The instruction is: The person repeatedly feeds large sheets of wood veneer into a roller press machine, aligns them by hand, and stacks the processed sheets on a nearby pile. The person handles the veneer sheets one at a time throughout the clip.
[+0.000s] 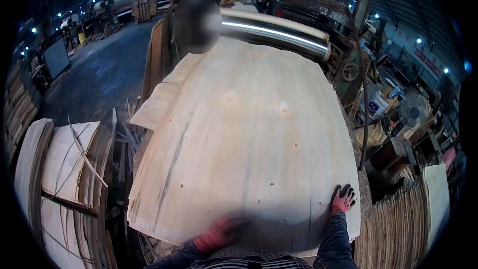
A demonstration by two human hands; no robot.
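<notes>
A wide, pale wood veneer sheet lies in front of me on a stack of sheets, with small knots and a few dark streaks. My right hand, in a red glove with dark fingertips, rests on the sheet near its right edge, fingers apart. Over the near edge, left of the middle, is my left hand in a similar red glove. Motion smears its fingers, so whether they are apart does not show. At the far end the veneer reaches up to a shiny metal roller with a pale roller above it.
Stacked veneer bundles stand at the left, and more veneer stacks at the right. A handwheel, a white bucket and a fan are at the right. A blurred round patch hides part of the machine's left end.
</notes>
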